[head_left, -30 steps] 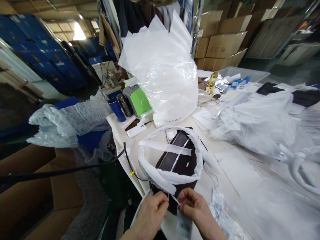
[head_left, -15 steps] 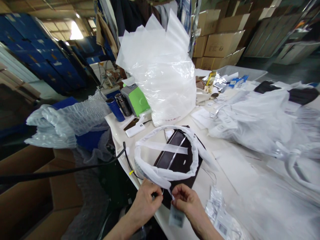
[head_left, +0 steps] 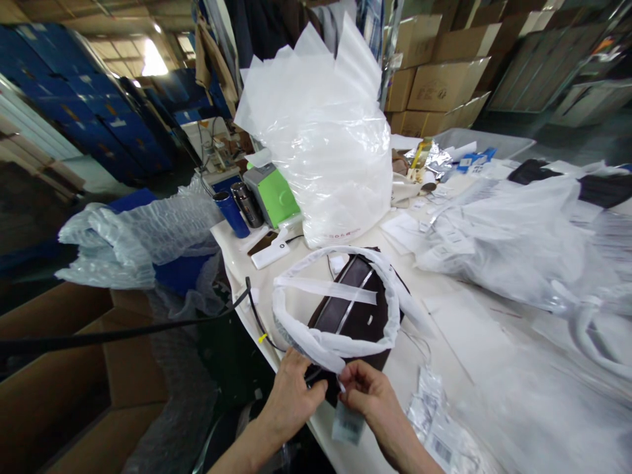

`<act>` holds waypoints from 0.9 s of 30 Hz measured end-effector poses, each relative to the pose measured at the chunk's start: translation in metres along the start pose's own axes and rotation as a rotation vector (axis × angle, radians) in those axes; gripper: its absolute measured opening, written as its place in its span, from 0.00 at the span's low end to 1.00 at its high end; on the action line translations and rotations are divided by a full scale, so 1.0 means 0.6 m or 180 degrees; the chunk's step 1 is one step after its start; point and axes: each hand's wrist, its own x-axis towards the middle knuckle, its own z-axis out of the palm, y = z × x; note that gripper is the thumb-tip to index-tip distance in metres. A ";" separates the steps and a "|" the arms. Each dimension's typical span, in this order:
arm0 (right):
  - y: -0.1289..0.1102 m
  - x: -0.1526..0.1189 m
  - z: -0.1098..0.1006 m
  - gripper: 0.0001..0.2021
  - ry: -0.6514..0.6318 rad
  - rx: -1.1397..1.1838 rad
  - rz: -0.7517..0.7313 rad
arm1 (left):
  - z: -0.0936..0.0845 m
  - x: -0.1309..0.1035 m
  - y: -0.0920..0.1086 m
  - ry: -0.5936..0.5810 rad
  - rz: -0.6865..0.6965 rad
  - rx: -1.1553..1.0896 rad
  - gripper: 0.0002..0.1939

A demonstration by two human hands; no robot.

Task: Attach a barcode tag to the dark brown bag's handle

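A dark brown bag (head_left: 355, 329) with a silver zipper lies on the white table, with a white-wrapped strap (head_left: 279, 309) looped over it. My right hand (head_left: 370, 395) is closed in a pinch at the near end of the strap, on the cord of a tag. The tag (head_left: 348, 424), in a clear sleeve with a barcode, hangs just below those fingers. To its left, my left hand (head_left: 291, 398) has thumb and fingers apart at the bag's near edge. Its fingertips are partly hidden beside the strap, and I see nothing held in it.
A tall plastic bag of white foam sheets (head_left: 336, 151) stands behind. Left of it are a green box (head_left: 276, 197), a blue bottle (head_left: 232, 216) and a white device (head_left: 269, 255). Clear plastic bags (head_left: 503, 243) cover the right side. Open cartons (head_left: 133, 368) stand below the left edge.
My left thumb and fingers have parted from their pinch near the tag cord. The right hand keeps its pinch almost in place. The whole view has shifted slightly.
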 end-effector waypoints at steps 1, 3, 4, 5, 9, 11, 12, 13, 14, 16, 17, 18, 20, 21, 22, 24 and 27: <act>-0.002 -0.001 0.000 0.08 0.0006 0.0013 0.0017 | 0.002 0.001 0.000 0.0023 0.0032 -0.0012 0.17; -0.006 -0.002 -0.001 0.08 0.0003 0.0015 0.0064 | 0.004 0.003 0.001 0.0081 0.0027 -0.0026 0.15; -0.007 -0.002 -0.001 0.08 -0.0004 -0.0001 0.0092 | 0.005 0.005 0.000 0.0099 0.0000 -0.0029 0.16; -0.008 -0.002 -0.002 0.08 -0.0005 -0.0023 0.0117 | 0.006 0.006 0.000 0.0106 -0.0034 -0.0030 0.16; -0.007 -0.001 -0.003 0.08 0.0029 -0.0066 0.0158 | 0.005 0.011 -0.005 0.0095 -0.0100 -0.0064 0.18; -0.005 -0.001 -0.003 0.08 0.0065 -0.0081 0.0142 | 0.003 0.013 -0.007 0.0075 -0.0086 -0.0102 0.19; -0.005 -0.001 -0.003 0.08 0.0064 -0.0092 0.0136 | 0.002 0.014 -0.008 0.0058 -0.0074 -0.0131 0.19; -0.006 -0.002 -0.003 0.08 0.0057 -0.0102 0.0128 | 0.001 0.015 -0.009 0.0040 -0.0063 -0.0163 0.19; -0.007 -0.003 -0.004 0.08 0.0043 -0.0106 0.0123 | 0.001 0.016 -0.009 0.0029 -0.0059 -0.0192 0.19; -0.010 -0.005 -0.003 0.08 0.0013 -0.0099 0.0129 | 0.001 0.018 -0.009 0.0033 -0.0077 -0.0231 0.19; -0.012 -0.006 -0.003 0.08 0.0004 -0.0091 0.0128 | 0.001 0.018 -0.009 0.0050 -0.0095 -0.0239 0.18; -0.013 -0.006 -0.002 0.08 0.0008 -0.0082 0.0125 | 0.002 0.018 -0.009 0.0067 -0.0112 -0.0242 0.18; -0.015 -0.007 -0.001 0.08 0.0004 -0.0085 0.0129 | 0.005 0.018 -0.010 0.0095 -0.0134 -0.0243 0.18; -0.015 -0.007 0.000 0.08 0.0005 -0.0089 0.0134 | 0.006 0.018 -0.011 0.0104 -0.0138 -0.0243 0.18; -0.014 -0.006 0.000 0.08 0.0009 -0.0087 0.0135 | 0.008 0.018 -0.012 0.0109 -0.0137 -0.0244 0.17; -0.013 -0.005 0.000 0.08 0.0007 -0.0078 0.0129 | 0.011 0.018 -0.015 0.0105 -0.0126 -0.0248 0.17; -0.011 -0.004 0.000 0.08 -0.0007 -0.0086 0.0119 | 0.013 0.019 -0.016 0.0097 -0.0123 -0.0261 0.16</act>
